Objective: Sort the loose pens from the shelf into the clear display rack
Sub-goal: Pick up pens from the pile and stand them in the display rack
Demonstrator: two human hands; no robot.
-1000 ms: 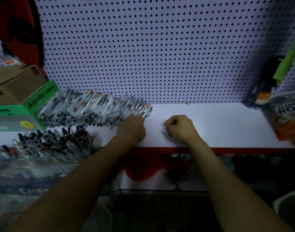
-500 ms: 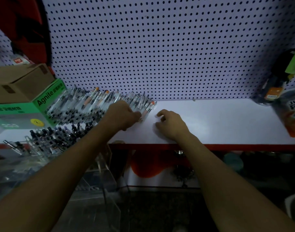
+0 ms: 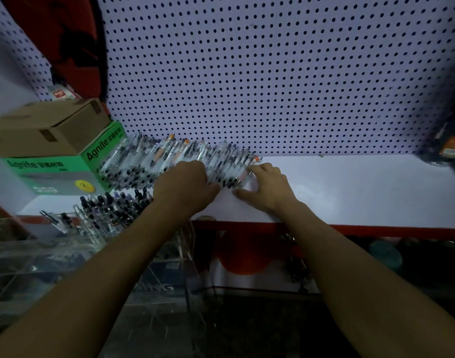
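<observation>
**Both hands at the pen pile on the shelf**

Here the white shelf [image 3: 350, 192] runs wide and bare to the right of the hands, as far as a dark packet [image 3: 451, 151] at the far right edge; its red front lip crosses the view just under the wrists. Behind it a perforated pegboard [image 3: 272, 73] closes off the back. To the left the room is tight: the loose pens [image 3: 169, 161] lie in one long heap along the foot of the pegboard, too many and too blurred to count, running up against a green box [image 3: 73, 171] that carries one brown cardboard box [image 3: 48, 127] on top.

The left hand [image 3: 185, 187] lies over the near edge of the heap, knuckles up, fingers bent down among the pens; whether they pinch any I cannot tell. The right hand [image 3: 267, 187] rests at the right end of the heap, fingers spread, fingertips touching the last pens and thumb flat on the shelf.

The clear display rack [image 3: 66, 244] stands at lower left, below and in front of the shelf's left end. Its rear tier holds upright pens with dark caps, crowded together, the number unclear; the front compartments are hard to read through the glare
</observation>
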